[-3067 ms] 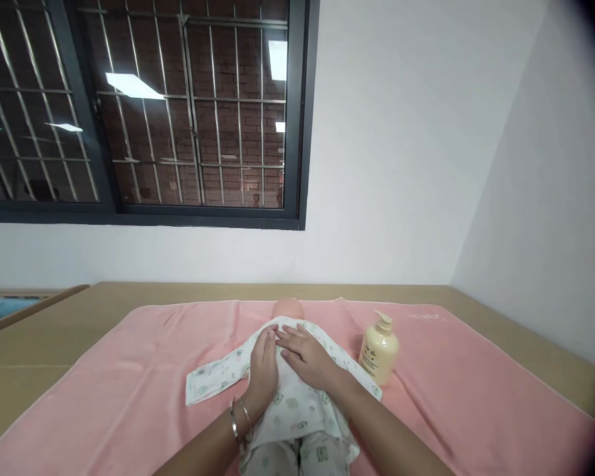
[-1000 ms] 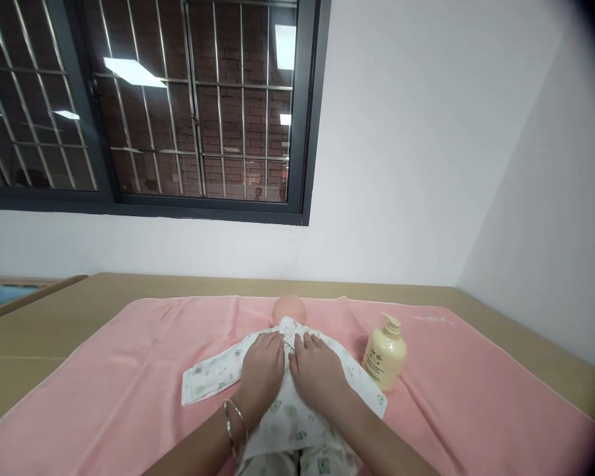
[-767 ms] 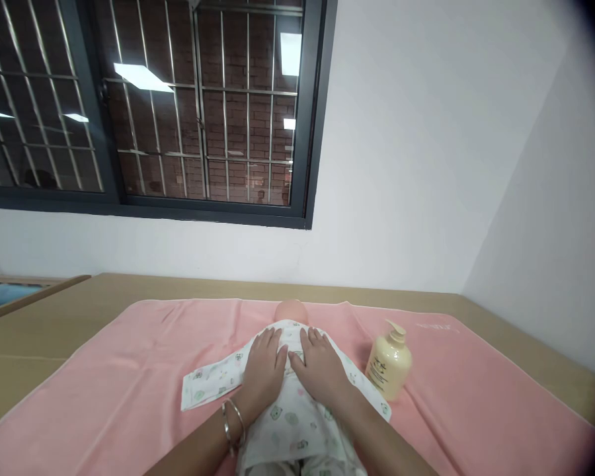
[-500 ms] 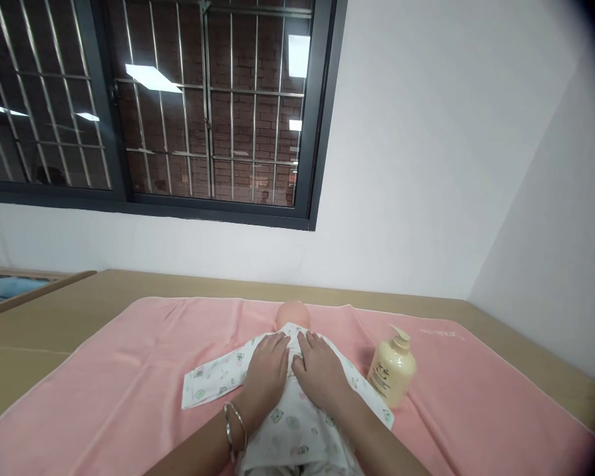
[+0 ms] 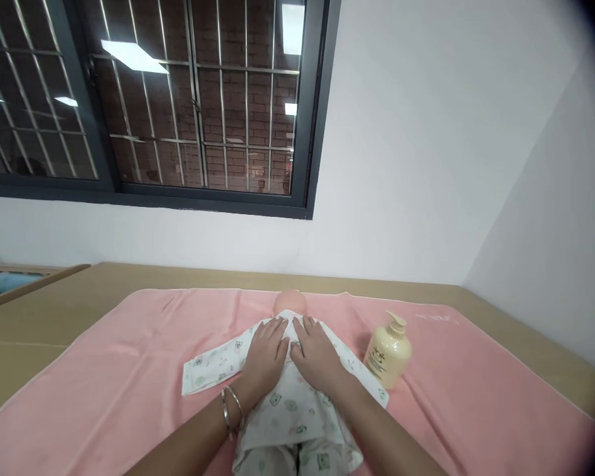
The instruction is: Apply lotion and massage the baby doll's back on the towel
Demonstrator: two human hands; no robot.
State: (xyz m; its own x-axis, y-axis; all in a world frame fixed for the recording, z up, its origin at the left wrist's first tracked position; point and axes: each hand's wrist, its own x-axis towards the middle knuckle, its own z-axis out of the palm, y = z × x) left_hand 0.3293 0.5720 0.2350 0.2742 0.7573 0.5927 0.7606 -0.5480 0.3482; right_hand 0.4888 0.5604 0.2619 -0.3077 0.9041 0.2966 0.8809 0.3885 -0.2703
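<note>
Since approx. 3 s ago, both hands have been moved from an angled pose, L one on its edge, to flat & side by side; view has been shifted slightly too. Doll, bottle & towel seem not to have been moved. L hand (image 5: 265,354) & R hand (image 5: 316,354) are laid palm down on the top (image 5: 292,406), one per side of the upper trunk; fingers are extended & nothing is gripped by either. Palms are prob. kept flat so pressure is spread evenly & cloth isn't bunched. Thumbs are turned inward, close tog.; contact betw. them can't be told. Doll (image 5: 290,302) is laid lengthwise on the towel (image 5: 143,370), head at the far end, trousers (image 5: 323,461) at the near end, prob. so the trunk is centred & reached equally by both arms. Whether it's face up can't be told. L sleeve (image 5: 213,368) & R sleeve (image 5: 357,370) are spread outward, prob. so the trunk isn't covered. Bottle (image 5: 389,356) is stood upright just beside R sleeve, pump up, prob. b/c it's w/in reach there & forearms aren't blocked. Towel is spread over the table (image 5: 24,357), prob. as padding. Bracelets (image 5: 225,411) are worn at the L wrist, clear of the palm
</note>
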